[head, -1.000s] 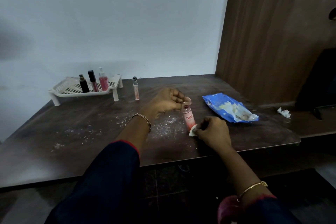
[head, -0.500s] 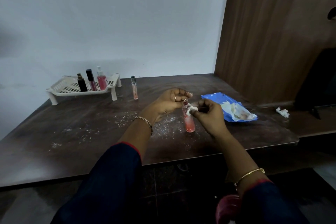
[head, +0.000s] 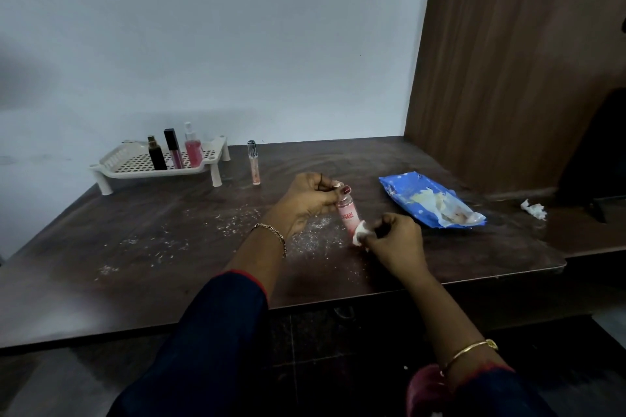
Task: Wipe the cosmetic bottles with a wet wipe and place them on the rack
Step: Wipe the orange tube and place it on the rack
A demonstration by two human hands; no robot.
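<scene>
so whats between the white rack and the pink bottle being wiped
Head view: a slim clear tube stands upright close beside the rack; white specks litter the table nearer the pink bottle.

Matt, dusty dark wood table [head: 135,264]. Far left, a cream perforated plastic rack [head: 111,166]. A smooth glossy pink bottle [head: 349,213] and a soft crumpled white wipe [head: 359,236]. Right, a shiny crinkled blue plastic packet [head: 401,189]; matt wood-grain panel [head: 508,61] beyond

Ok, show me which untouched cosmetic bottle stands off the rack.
The slim clear tube of peach liquid, alone on the dark wooden table beside the white plastic rack. The black bottle, dark gloss tube and pink pump bottle stand on it.
</scene>
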